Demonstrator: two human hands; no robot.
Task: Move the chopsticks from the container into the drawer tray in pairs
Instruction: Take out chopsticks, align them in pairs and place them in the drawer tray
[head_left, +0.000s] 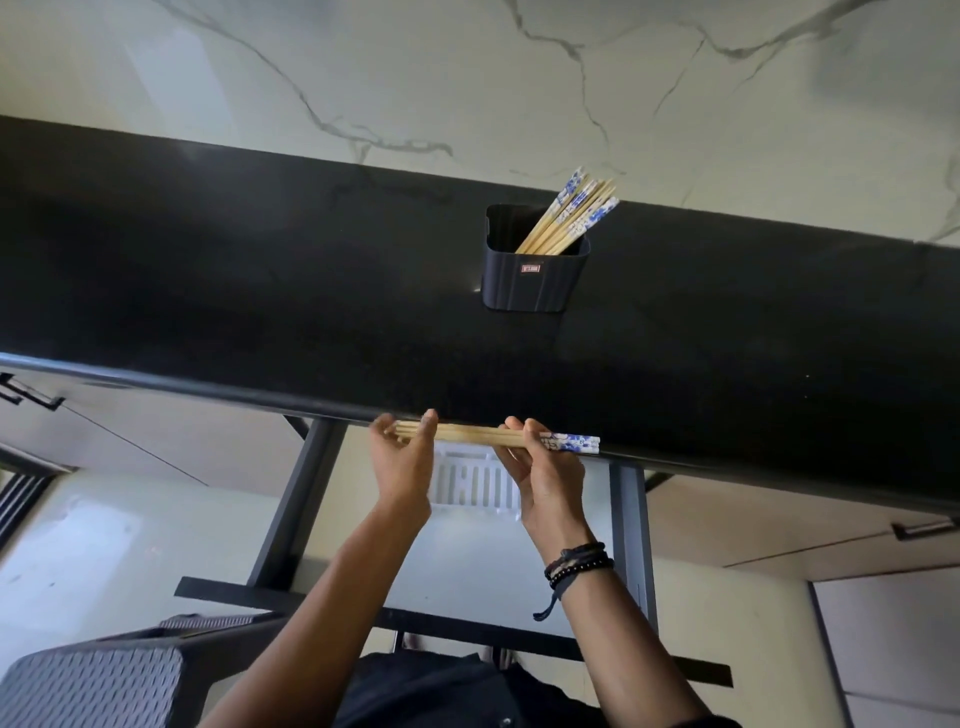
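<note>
Your left hand (402, 462) and right hand (545, 467) both grip a pair of chopsticks (478, 435) level above the white drawer tray (475, 480), near the counter edge (208, 387).

there was one view only, from the camera on my head. it looked forward and steeply down over the black counter (260, 270), wide enough to bend its front edge. my left hand (402, 467) and right hand (545, 473) sat close below the lens, low in the middle. the marble wall (467, 78) filled the top, the open drawer (467, 530) lay beneath.
</note>
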